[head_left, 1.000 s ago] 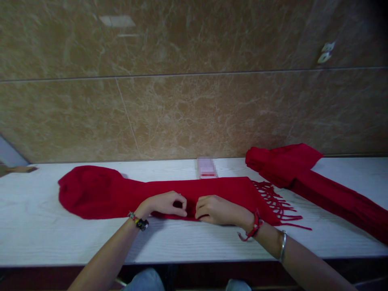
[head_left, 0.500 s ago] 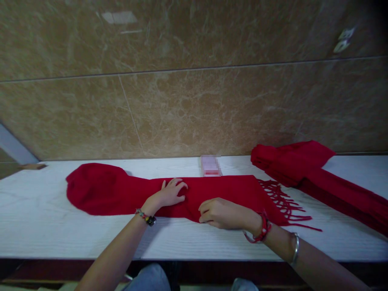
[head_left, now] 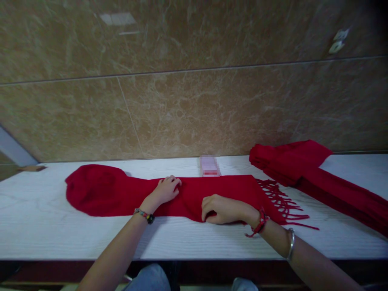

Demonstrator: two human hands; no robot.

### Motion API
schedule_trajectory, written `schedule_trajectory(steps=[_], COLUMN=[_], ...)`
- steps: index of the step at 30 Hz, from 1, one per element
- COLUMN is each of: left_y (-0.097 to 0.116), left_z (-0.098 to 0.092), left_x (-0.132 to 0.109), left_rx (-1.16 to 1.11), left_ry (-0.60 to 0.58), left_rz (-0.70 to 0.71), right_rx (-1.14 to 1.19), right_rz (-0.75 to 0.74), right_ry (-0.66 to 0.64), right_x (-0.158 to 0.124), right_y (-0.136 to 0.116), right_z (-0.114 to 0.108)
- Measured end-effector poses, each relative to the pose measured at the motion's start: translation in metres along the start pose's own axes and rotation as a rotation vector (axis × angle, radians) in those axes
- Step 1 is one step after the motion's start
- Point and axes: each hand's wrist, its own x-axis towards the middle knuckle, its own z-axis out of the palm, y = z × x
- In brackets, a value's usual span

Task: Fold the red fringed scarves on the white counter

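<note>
A long red scarf (head_left: pixel 121 192) lies along the white table (head_left: pixel 45 226), bunched at its left end and fringed at its right end (head_left: pixel 281 202). My left hand (head_left: pixel 163 190) reaches to the scarf's far edge near the middle, fingers curled over the cloth. My right hand (head_left: pixel 222 209) rests on the near edge of the scarf, fingers curled and pinching the fabric.
A second red scarf (head_left: pixel 306 173) lies folded at the right, running off toward the right edge. A small pink-and-white box (head_left: pixel 209 165) stands against the brown marble wall (head_left: pixel 194 101). The table's front edge runs just below my forearms.
My left hand left the near edge, moved up across the scarf to its far edge and curled its fingers there. My right hand stayed on the near edge.
</note>
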Motion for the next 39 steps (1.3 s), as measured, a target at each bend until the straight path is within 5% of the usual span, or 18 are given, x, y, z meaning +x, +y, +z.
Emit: schedule_trajectory(steps=[2,4,9,15,20,26,31,39], left_y=[-0.006,-0.003,0.022,0.027,0.02,-0.005,-0.005,-0.015], left_z=[0.001,0.003,0.009,0.011,0.009,0.011,0.013,0.021], left_x=[0.0,0.0,0.0,0.0,0.002,0.004,0.001,-0.004], left_rx=[0.112,0.136,-0.102,-0.129,-0.104,-0.055,-0.032,-0.042], left_ry=[0.057,0.102,-0.083,-0.236,-0.269,-0.256,-0.212,-0.128], left_rz=[-0.221,-0.257,0.282,0.218,0.086,-0.205,-0.177,-0.119], right_rx=[0.024,0.064,0.165,-0.07,-0.187,-0.103,-0.07,-0.069], right_rz=[-0.006,-0.013,0.0,0.347,0.567,0.63,0.507,0.474], right_ry=[-0.009,-0.012,0.01,0.339,0.125,-0.027,0.012,-0.097], right_x=[0.0,0.0,0.001,-0.001,-0.009,-0.011,-0.005,-0.002], right_y=[0.001,0.002,0.004,0.02,0.034,0.029,0.019,0.021], right_z=[0.0,0.0,-0.004,-0.001,0.011,0.011,0.01,0.016])
